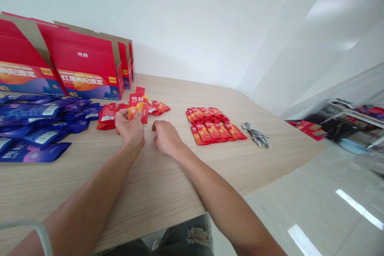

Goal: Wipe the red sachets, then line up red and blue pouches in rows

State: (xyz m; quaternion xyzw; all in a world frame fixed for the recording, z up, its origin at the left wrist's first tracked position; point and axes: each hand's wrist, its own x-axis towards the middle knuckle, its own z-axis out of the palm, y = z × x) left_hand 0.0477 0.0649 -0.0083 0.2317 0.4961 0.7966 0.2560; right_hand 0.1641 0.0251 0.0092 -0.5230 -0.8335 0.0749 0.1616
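Note:
My left hand (pixel 131 128) is closed on a red and orange pouch (pixel 138 102) with a narrow spout-like top, held upright above the table. To the right, my right hand (pixel 166 137) is low over the table with its fingers curled in; no pouch shows in it. Behind and beside my left hand lie loose red pouches (pixel 107 117), and a few more red pouches (pixel 161 107) are just beyond the held one. Further right, two rows of overlapping red pouches (pixel 213 131) are laid out on the table.
Open red cartons (pixel 87 72) stand at the back left against the wall. A pile of blue pouches (pixel 42 128) covers the left of the wooden table (pixel 150 204). A crumpled grey striped cloth (pixel 257 134) lies at the right. Beyond the table's right edge is tiled floor with shelving.

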